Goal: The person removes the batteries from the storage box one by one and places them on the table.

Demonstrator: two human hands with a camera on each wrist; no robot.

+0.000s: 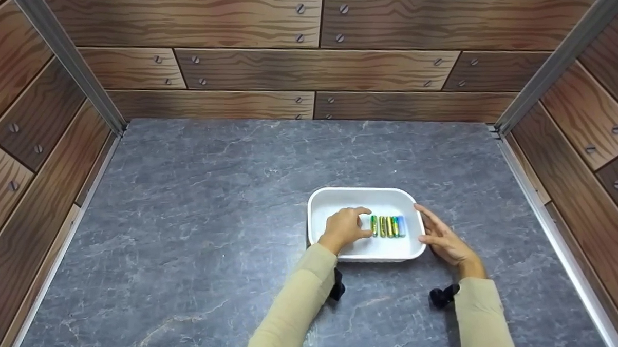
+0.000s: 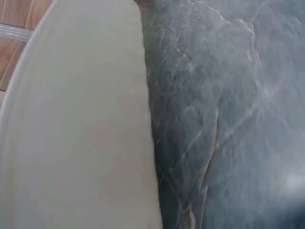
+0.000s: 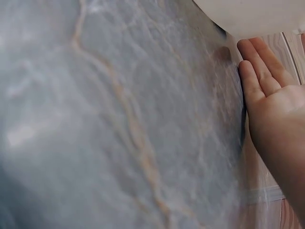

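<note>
A white tray (image 1: 363, 194) sits on the grey marble tabletop (image 1: 212, 197), and several batteries (image 1: 390, 226) lie side by side in it. My left hand (image 1: 367, 223) reaches into the tray, its thumb and forefinger curled around the ends of the leftmost green battery (image 1: 374, 225). Straight fingers of my right hand (image 1: 427, 226) rest against the tray's right rim. In the left wrist view the tray's white wall (image 2: 71, 119) fills the left side and the hand is hidden. The right wrist view shows my open palm (image 3: 271, 95) below the tray's edge (image 3: 257, 14).
Wood-patterned walls (image 1: 310, 65) with metal corner posts (image 1: 68, 58) close in the tabletop at the back and on both sides. Beige sleeves (image 1: 293, 307) cover both forearms, each with a black wrist mount (image 1: 442, 294). Bare marble lies left of and behind the tray.
</note>
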